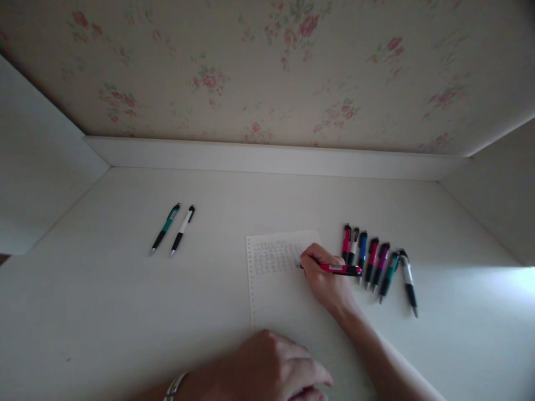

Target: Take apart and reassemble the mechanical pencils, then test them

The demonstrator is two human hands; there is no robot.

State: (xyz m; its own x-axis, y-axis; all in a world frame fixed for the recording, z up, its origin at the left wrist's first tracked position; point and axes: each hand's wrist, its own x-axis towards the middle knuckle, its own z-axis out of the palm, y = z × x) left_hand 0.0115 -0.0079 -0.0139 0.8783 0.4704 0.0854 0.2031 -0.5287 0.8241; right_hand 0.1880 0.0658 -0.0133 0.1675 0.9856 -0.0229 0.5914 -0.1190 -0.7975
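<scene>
My right hand (328,281) is closed round a pink ballpoint pen (340,269) with a black end, its tip on the paper near the right end of a written line. The sheet of paper (271,301) is white and lined, with punched holes down its left edge. Rows of handwriting (276,256) cover its upper part. Across the lower part of the sheet rests my left hand (280,367), open and holding nothing, fingers loosely stretched to the right. A bracelet (174,385) circles the left wrist.
On the white desk (125,312), a green pen (166,228) and a white pen (183,230) lie at the left. Several coloured pens (381,264) lie in a row beside my right hand. A flowered wall (251,72) and side panels (37,161) enclose the desk.
</scene>
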